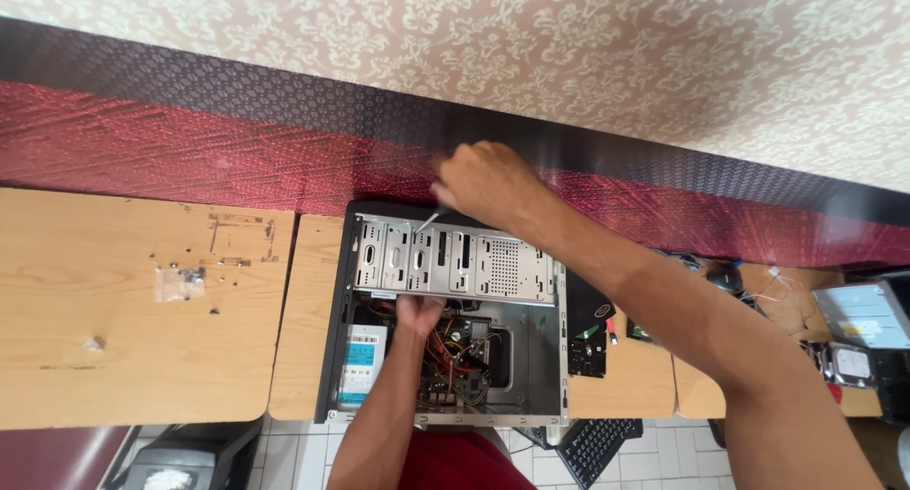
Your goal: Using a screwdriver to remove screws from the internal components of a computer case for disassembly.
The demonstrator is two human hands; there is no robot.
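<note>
1. An open grey metal desktop computer case lies on its side on the light wooden table, near the middle of the table's near edge, its far end close to the red patterned wall strip behind the table.
2. The right hand hovers over the far end of the case, its grip clenched around a slim screwdriver with a silver shaft.
3. The tip of the screwdriver points down at the perforated silver drive cage that spans the far part of the case.
4. The left hand reaches into the case from the near edge and touches the underside of the drive cage; whether its grip is closed on anything I cannot tell, as the fingers are hidden under the cage.
5. Inside the case, beside the left forearm, lie a tangle of red, yellow and orange wires and a silver power supply with a blue label.
6. Towards the left part of the table lie a small clear plastic bag of screws and a few loose screws.
7. Right of the case, touching its side, leans a black side panel.
8. At the table's right edge rest grey drives.
9. A black keyboard hangs below the near edge.
</note>
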